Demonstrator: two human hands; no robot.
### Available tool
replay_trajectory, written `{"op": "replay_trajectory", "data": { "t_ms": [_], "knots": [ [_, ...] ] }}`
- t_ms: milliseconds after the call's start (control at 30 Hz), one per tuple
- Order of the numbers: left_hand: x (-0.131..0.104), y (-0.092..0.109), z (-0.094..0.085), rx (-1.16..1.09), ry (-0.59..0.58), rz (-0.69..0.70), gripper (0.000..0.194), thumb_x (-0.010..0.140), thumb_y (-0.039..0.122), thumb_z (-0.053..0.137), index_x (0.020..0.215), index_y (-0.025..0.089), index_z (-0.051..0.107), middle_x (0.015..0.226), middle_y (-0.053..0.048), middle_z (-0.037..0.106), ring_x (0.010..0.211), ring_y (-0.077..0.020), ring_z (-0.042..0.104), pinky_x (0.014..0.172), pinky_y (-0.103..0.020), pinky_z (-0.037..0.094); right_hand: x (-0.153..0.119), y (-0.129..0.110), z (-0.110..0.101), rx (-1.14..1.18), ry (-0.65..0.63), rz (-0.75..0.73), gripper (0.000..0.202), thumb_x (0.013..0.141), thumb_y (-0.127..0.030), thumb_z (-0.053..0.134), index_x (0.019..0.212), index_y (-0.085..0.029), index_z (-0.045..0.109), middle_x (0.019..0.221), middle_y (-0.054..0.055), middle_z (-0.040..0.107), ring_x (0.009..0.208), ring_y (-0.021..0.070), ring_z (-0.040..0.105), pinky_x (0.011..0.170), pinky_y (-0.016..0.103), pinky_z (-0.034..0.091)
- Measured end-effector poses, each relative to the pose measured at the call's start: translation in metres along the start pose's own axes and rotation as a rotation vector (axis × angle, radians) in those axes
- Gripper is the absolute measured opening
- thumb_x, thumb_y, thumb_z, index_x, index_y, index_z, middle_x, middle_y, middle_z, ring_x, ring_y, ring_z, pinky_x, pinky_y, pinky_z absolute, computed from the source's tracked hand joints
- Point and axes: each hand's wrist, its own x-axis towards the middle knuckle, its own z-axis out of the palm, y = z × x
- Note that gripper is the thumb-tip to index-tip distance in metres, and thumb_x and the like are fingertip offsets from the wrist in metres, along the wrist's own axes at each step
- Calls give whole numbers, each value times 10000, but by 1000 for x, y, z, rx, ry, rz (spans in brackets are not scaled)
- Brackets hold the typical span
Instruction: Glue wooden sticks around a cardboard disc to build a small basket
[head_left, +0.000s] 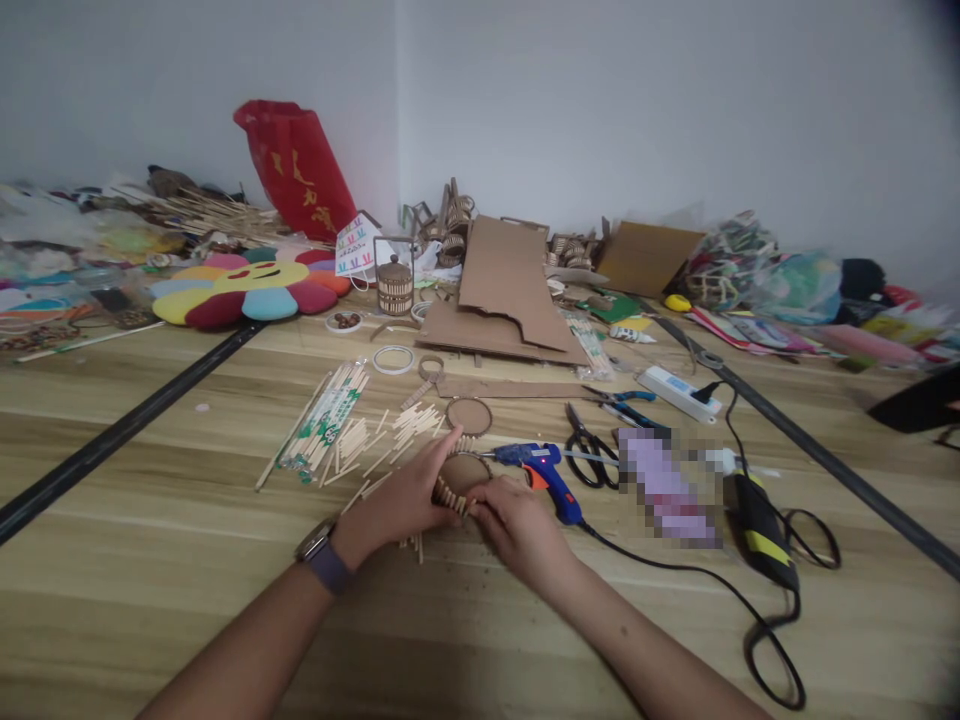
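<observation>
Between my hands is a round cardboard piece point(466, 472) with short wooden sticks lined along its edge. My left hand point(403, 500), with a watch on the wrist, grips its left side, thumb raised at the back. At its front right edge, the fingers of my right hand point(517, 522) are pinched together against the sticks. A blue glue gun point(547, 475) lies just behind my right hand, its nozzle toward the piece. Another cardboard circle point(469, 416) rests behind the held one. Cut sticks point(412, 425) lie scattered to the left, beside packaged sticks point(330, 415).
Black scissors point(589, 450), pliers point(630, 395) and a white power strip point(679, 393) lie to the right. A black cable point(675, 567) curves across the right side. Farther back are cardboard sheets point(506, 285), a flower cushion point(251, 285) and a red bag point(296, 170).
</observation>
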Motion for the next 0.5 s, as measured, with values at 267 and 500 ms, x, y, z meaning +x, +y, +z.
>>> {"op": "replay_trajectory", "data": {
  "t_ms": [267,500],
  "knots": [
    [1,-4,2,22,21,44,1090,688,166,795,1569,238,156,1619,-170,286,1481,-326,307,1205,-542,271,-1,-1,5,-214,101,-152,208,980,-142,480,911,-176,672,816,81,698,764,215,594,695,317,412],
    [0,-1,1,17,21,38,1085,667,151,796,1566,217,191,1599,-177,325,1469,-331,330,1206,-519,279,-2,-1,8,-246,140,-169,235,1003,-161,445,899,-169,657,798,81,674,752,214,565,684,310,415]
  ]
}}
